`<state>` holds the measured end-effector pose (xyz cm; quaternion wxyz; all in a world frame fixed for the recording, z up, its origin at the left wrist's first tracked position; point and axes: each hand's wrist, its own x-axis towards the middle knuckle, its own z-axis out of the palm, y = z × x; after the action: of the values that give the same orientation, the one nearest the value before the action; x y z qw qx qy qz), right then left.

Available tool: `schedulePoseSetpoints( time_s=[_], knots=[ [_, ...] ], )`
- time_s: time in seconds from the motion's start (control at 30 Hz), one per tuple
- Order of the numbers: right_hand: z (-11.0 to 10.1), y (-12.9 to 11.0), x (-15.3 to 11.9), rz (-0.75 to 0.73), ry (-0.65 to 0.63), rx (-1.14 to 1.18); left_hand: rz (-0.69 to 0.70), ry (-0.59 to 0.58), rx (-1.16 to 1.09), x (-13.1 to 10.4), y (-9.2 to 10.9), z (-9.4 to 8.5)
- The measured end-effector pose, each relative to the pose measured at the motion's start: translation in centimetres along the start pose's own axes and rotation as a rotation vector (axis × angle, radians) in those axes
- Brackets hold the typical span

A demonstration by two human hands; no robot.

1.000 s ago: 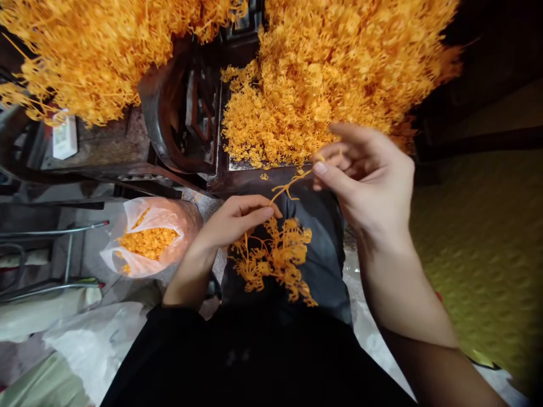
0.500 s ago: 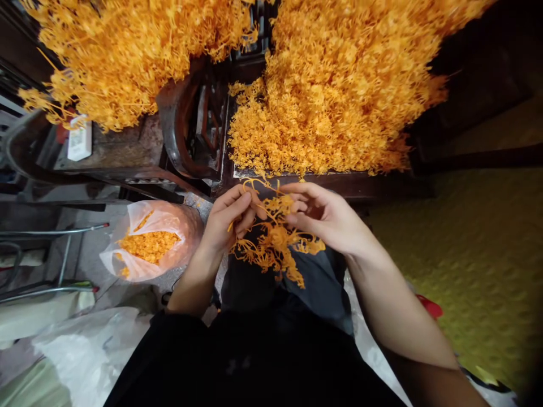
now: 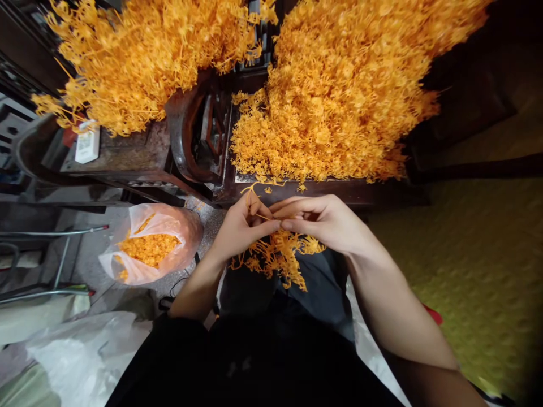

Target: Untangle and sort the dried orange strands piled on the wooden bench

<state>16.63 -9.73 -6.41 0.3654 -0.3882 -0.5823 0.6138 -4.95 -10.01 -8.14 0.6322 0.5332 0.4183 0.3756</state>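
My left hand (image 3: pixel 238 227) pinches a thin orange strand of a stringy, flower-shaped orange piece, its thumb pointing toward the right hand. Meeting it almost fingertip to fingertip, my right hand (image 3: pixel 328 221) is closed on the same tangled cluster of orange flower pieces (image 3: pixel 282 260). The cluster hangs below both hands, over my lap, and its upper part is hidden behind the fingers. Just beyond the hands, a large heap of the same orange pieces (image 3: pixel 331 113) covers a dark wooden bench (image 3: pixel 339 192).
A second orange heap (image 3: pixel 139 62) lies on a dark wooden armchair (image 3: pixel 186 130) at the upper left, near a white card (image 3: pixel 87 144). On the floor to the left stands a pinkish plastic bag (image 3: pixel 189 232) holding orange bits. Metal tubing (image 3: pixel 61 263) is at the far left.
My left hand has moved right and turned, so its thumb now meets the right hand's fingertips. My right hand's fingers have closed in. The view has shifted slightly.
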Motion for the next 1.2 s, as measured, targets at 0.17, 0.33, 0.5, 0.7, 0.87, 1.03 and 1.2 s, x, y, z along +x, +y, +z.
schedulePoseSetpoints(
  time_s=[0.17,0.33,0.5,0.7,0.87,1.03,1.2],
  knots=[
    [-0.2,-0.1,0.3,-0.107,0.094,-0.140,0.052,0.055,0.146,0.3,-0.3,0.1],
    [-1.3,-0.1,0.4,-0.183,0.313,-0.263,0.015,0.033,0.198,0.0,-0.2,0.4],
    [-2.7,0.5,0.3,-0.165,0.442,-0.240,-0.169,-0.039,0.013,-0.5,0.0,0.9],
    [-3.5,1.8,-0.1,-0.071,0.545,-0.029,-0.204,0.024,-0.158,-0.9,-0.3,1.2],
    [-3.0,1.3,-0.5,-0.035,0.638,0.050,-0.244,0.035,-0.258,-0.7,-0.4,1.8],
    [-4.7,1.3,-1.1,-0.072,0.812,-0.061,-0.240,0.068,-0.261,-2.0,0.5,0.8],
    [-7.5,2.1,-2.2,-0.287,1.187,0.036,-0.201,0.197,-0.185,-4.4,0.3,-0.7]
  ],
)
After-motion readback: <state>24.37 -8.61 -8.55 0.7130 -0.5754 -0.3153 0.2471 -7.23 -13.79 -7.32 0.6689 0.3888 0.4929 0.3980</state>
